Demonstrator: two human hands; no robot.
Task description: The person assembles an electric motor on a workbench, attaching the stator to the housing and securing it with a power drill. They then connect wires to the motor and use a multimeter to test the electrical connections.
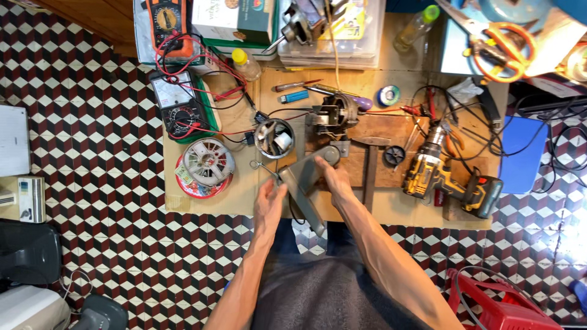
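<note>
Both hands hold a grey metal part [309, 183] over the front edge of the cardboard [244, 195]. The left hand [269, 205] grips its near side. The right hand [333, 180] wraps its far end. A motor [333, 116] sits just behind. A yellow drill [440, 177] lies to the right.
</note>
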